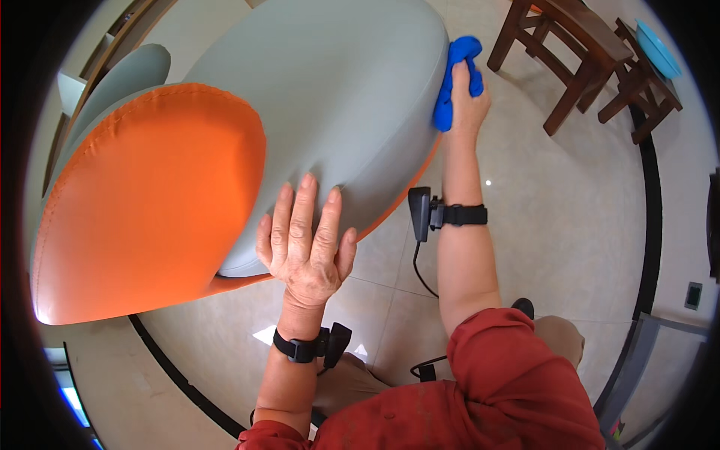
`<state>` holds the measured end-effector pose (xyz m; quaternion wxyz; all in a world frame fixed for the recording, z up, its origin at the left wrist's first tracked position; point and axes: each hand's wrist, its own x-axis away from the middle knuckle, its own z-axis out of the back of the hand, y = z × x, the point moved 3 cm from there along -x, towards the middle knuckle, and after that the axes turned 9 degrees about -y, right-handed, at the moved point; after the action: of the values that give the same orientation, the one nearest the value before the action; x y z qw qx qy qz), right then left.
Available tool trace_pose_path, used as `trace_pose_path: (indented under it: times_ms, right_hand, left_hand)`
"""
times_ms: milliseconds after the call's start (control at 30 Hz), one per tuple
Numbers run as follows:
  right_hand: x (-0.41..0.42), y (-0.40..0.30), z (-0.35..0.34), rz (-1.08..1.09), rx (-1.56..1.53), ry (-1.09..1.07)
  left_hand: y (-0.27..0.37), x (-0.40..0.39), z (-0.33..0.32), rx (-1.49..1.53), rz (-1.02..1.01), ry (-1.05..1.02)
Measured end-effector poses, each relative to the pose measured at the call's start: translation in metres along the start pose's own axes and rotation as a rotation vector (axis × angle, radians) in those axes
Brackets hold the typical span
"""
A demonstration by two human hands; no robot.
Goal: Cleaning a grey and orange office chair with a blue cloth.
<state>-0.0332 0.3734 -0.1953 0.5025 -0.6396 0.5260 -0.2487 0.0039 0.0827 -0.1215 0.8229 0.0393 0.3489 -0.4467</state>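
Note:
A sofa chair with a grey seat cushion (337,84) and an orange armrest (152,208) fills the upper left. My left hand (309,242) lies on the near part of the cushion, fingers spread, holding nothing. Out at the cushion's right side, my right hand (469,104) grips a bright blue cloth (458,73) and holds it against the grey side. The palm side of that grip is partly hidden. Below the cushion runs an orange lower edge (388,214). Each forearm wears a black strap with a small device on it.
A dark wooden stool (585,36) stands on the tiled floor (557,225) at the upper right. Beside it, a second wooden stool (647,93) carries a light blue basin (658,49). A wall with a black skirting strip (648,225) runs down the right.

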Motion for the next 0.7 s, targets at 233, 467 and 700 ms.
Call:
trace_pose_path:
  times_ms: [233, 467, 700]
  right_hand:
    - [0.106, 0.077, 0.028, -0.15, -0.007, 0.112]
    - [0.131, 0.069, 0.013, -0.249, 0.01, 0.118]
    - [0.184, -0.043, -0.056, 0.154, 0.018, -0.032]
  left_hand:
    - [-0.004, -0.009, -0.002, -0.024, -0.031, 0.097]
    - [0.003, -0.035, -0.019, 0.03, 0.003, 0.124]
    - [-0.004, -0.035, -0.005, 0.213, 0.026, 0.03]
